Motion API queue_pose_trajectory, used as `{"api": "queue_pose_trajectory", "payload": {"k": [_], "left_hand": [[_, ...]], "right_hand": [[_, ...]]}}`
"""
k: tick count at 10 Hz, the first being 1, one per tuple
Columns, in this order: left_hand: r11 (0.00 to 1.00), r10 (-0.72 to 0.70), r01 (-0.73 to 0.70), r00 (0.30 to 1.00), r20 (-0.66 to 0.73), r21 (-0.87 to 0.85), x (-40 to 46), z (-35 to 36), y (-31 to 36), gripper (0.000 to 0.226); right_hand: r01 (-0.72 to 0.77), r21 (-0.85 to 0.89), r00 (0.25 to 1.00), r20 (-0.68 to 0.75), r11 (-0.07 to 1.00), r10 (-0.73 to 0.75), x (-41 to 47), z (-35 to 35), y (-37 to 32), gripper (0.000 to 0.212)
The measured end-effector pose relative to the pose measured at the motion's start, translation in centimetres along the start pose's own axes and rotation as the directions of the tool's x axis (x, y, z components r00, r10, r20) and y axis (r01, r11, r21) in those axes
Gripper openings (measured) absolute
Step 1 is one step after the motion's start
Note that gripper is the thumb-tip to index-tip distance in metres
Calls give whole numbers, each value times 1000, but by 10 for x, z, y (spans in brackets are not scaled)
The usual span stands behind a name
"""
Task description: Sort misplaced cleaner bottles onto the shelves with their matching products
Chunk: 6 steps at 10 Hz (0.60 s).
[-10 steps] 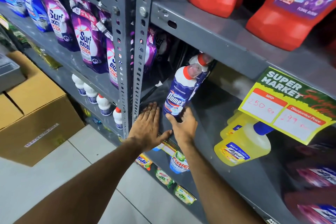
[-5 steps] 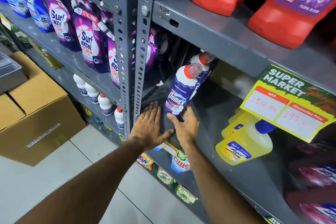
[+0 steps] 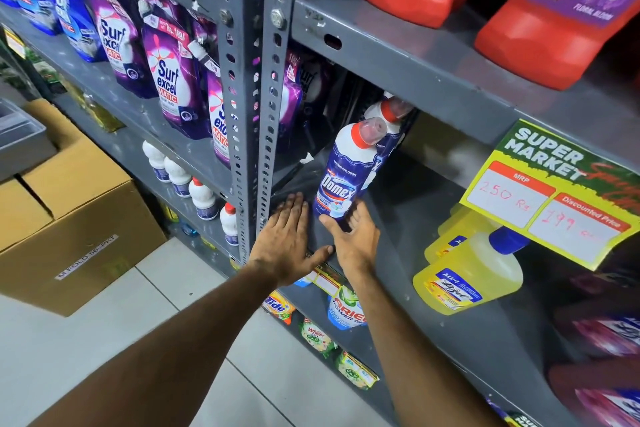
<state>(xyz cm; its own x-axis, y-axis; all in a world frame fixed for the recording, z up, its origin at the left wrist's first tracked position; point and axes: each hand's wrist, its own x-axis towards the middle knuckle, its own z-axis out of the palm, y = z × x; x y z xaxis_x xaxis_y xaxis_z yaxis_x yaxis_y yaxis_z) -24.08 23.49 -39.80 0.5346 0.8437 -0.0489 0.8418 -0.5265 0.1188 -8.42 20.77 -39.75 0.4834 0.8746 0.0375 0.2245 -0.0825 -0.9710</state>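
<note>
The Domex bottle (image 3: 341, 180) stands upright on the grey shelf (image 3: 415, 218), another like it just behind. Your right hand (image 3: 353, 236) cups its base with fingers (image 3: 329, 222) spread, not closed around it. Your left hand (image 3: 287, 232) lies flat and open on the shelf, just left of the bottle, beside the upright post (image 3: 256, 80).

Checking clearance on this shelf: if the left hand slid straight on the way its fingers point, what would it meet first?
Probably the dark plastic sheet behind the left hand; the Domex bottle stands just right of that line.
</note>
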Motion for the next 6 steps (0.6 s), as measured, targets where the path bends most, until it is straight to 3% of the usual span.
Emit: {"api": "queue_pose_trajectory", "payload": {"k": [4,5,6], "left_hand": [[999,-28,26,996,81,20,-4,-11,2,110],[1000,-1,2,998,63,-4,-23,-33,14,103],[997,69,-71,997,-26,-44,-56,-55,26,99]], "right_hand": [[8,-64,999,-45,998,-10,-16,-5,-12,74],[34,-248,988,-139,968,-71,-40,-23,-35,72],[66,-309,984,-135,949,-113,-81,-37,-58,60]]}}
